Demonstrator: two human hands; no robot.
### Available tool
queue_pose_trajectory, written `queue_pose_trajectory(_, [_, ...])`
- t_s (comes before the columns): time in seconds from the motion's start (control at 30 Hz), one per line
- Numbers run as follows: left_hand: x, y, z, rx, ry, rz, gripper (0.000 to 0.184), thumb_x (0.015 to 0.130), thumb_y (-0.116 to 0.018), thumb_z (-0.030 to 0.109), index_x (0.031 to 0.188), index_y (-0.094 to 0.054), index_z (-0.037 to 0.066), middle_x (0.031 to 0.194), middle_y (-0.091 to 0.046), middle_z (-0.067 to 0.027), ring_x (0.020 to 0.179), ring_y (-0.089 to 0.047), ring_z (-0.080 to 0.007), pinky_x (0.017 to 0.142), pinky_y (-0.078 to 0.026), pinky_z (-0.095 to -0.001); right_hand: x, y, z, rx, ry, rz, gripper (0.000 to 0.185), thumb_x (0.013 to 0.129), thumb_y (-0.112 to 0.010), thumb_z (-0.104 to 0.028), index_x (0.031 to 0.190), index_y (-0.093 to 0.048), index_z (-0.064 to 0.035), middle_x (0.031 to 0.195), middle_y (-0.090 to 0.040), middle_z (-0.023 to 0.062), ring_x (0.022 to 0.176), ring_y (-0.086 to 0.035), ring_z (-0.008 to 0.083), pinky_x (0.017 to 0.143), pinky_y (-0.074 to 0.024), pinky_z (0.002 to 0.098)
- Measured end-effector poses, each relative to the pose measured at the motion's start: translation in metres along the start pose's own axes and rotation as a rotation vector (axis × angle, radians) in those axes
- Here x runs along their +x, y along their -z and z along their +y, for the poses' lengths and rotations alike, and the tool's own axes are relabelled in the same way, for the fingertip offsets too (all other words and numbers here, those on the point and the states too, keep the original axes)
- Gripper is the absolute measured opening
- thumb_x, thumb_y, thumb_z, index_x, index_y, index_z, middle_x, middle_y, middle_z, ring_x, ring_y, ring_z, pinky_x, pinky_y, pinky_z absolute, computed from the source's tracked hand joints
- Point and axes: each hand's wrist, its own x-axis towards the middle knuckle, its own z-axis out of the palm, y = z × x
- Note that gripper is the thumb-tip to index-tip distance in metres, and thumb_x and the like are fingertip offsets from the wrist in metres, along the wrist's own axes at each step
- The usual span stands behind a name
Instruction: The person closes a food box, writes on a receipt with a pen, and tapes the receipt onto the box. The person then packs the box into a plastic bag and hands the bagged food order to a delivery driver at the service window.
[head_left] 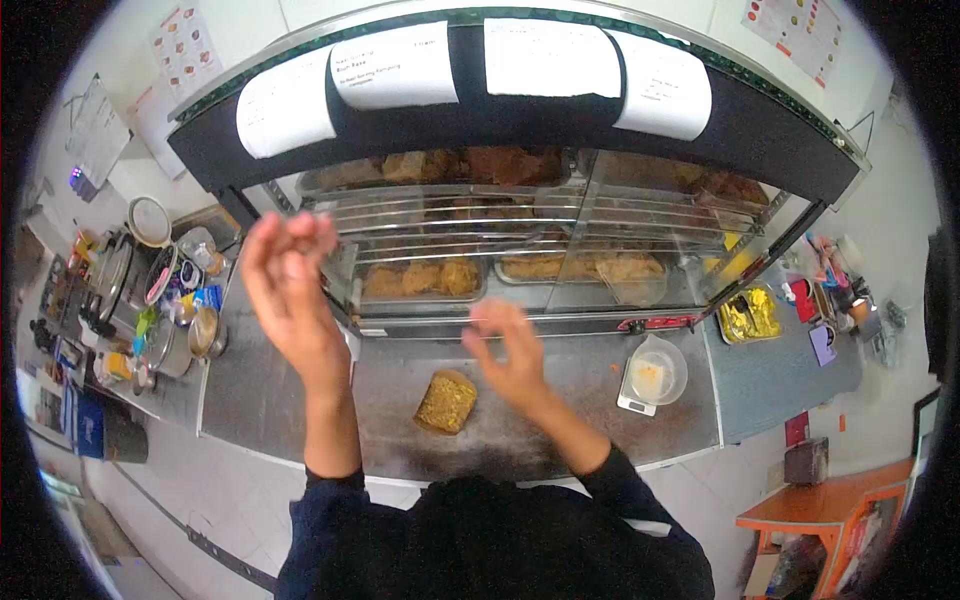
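Note:
My left hand (292, 290) is raised in front of the left end of a glass food display case (520, 328). Its fingers are loosely bent, a little blurred, and hold nothing that I can see. Above the counter, near the case's lower edge, my right hand (510, 355) has its thumb and forefinger apart, with nothing visible between them. A yellow-brown food piece with a brown edge, like paper or crust (446, 402), lies on the counter between my forearms, touched by neither hand.
Trays of fried-looking food (425, 280) fill the case's shelves. A clear plastic bowl (660, 370) sits on a white kitchen scale (636, 404) at right. Beyond it is a tray of yellow food (750, 315). Pots and packets crowd the left side near a metal pot (207, 332).

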Motion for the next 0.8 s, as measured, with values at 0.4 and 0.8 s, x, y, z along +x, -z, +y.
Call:
queue_pose_trajectory(0.4, [0.128,-0.007,-0.019,1.073,-0.718,-0.195,0.033,0.096,-0.043,0.025,0.123,-0.054,0.009,0.121,-0.054,-0.0117,0.116,-0.045,-0.0281,0.102,-0.028,-0.0389,0.206,-0.045,-0.056,0.854,-0.186,0.278,0.027,0.09,-0.06,-0.019,0.098,-0.057,0.0063,0.078,-0.065,0.0101,0.054,-0.063,0.0131,0.043,-0.0481,0.0226])
queue_pose_trajectory(0.8, [-0.012,0.034,-0.016,0.396,-0.047,-0.185,0.036,0.095,-0.043,0.022,0.124,-0.044,0.0,0.12,-0.05,-0.0113,0.112,-0.048,-0.0209,0.094,-0.037,-0.0351,-0.018,0.049,0.007,0.882,-0.954,-0.191,0.03,0.091,-0.058,-0.016,0.111,-0.051,0.0039,0.082,-0.066,0.016,0.065,-0.067,0.022,0.056,-0.0577,0.031])
